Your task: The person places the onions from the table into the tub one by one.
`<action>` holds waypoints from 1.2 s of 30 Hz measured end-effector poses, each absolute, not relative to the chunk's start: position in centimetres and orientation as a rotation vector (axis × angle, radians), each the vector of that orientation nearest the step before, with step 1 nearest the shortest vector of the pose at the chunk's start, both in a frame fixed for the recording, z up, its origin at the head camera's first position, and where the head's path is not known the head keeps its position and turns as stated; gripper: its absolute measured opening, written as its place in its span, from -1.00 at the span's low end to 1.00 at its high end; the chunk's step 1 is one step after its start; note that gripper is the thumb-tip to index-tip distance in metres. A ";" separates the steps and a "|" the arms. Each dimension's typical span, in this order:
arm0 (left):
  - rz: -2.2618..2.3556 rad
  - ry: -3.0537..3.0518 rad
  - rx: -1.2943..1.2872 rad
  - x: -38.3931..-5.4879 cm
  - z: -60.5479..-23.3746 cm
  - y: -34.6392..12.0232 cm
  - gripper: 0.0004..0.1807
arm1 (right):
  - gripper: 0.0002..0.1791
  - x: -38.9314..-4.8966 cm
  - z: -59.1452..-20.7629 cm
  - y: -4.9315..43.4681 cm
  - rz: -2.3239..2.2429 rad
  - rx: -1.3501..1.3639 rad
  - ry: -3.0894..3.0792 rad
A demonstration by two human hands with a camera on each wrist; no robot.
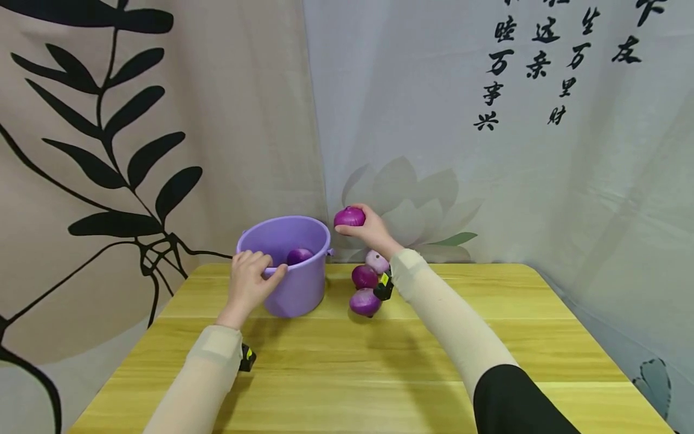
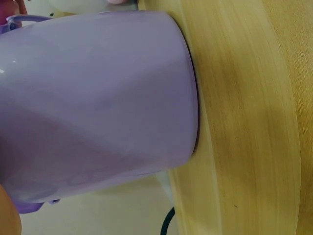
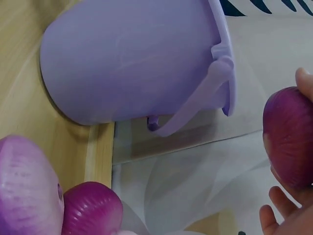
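A purple bucket stands upright towards the back of the table. My left hand grips its near rim, fingers over the edge and thumb along it. One red onion lies inside the bucket. To the right of the bucket and above its rim, my right hand holds another red onion between thumb and fingers. The right wrist view shows this held onion apart from the bucket. Under the right forearm lie a pale onion, a dark red onion and a larger purple onion.
Yellow wood grain covers the table. Right behind it hangs a cloth backdrop with leaf, lotus and lettering prints. The bucket's handle hangs down at its side in the right wrist view.
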State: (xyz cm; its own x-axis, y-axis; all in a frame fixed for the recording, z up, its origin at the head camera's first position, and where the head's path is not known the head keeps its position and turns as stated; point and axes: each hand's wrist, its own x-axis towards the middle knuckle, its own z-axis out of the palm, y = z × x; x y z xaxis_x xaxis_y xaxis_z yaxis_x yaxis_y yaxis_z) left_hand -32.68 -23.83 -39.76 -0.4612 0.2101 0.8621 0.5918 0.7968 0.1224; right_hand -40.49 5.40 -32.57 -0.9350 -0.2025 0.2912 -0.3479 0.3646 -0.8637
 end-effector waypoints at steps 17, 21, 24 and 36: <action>-0.507 -2.048 -0.597 -32.6 -39.8 -23.9 -0.52 | -0.13 -40.3 -32.4 3.2 1.561 0.594 -2.485; -0.508 -2.048 -0.599 -32.6 -39.8 -23.8 -0.52 | -0.13 -40.2 -32.5 2.6 1.568 0.598 -2.488; -0.507 -2.042 -0.601 -32.7 -39.8 -23.8 -0.52 | -0.13 -40.2 -32.6 2.2 1.583 0.600 -2.502; -0.505 -2.029 -0.606 -32.8 -39.9 -23.8 -0.47 | -0.17 -39.7 -32.8 1.0 1.489 0.681 -2.534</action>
State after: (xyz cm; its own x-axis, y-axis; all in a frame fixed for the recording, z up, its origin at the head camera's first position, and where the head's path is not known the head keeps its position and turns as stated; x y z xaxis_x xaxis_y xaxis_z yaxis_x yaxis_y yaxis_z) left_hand -32.80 -23.82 -39.92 -0.4478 0.2168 0.8675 0.5980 0.7939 0.1103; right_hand -39.66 1.04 -32.75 -0.8909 -0.3162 0.3262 -0.4388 0.4132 -0.7979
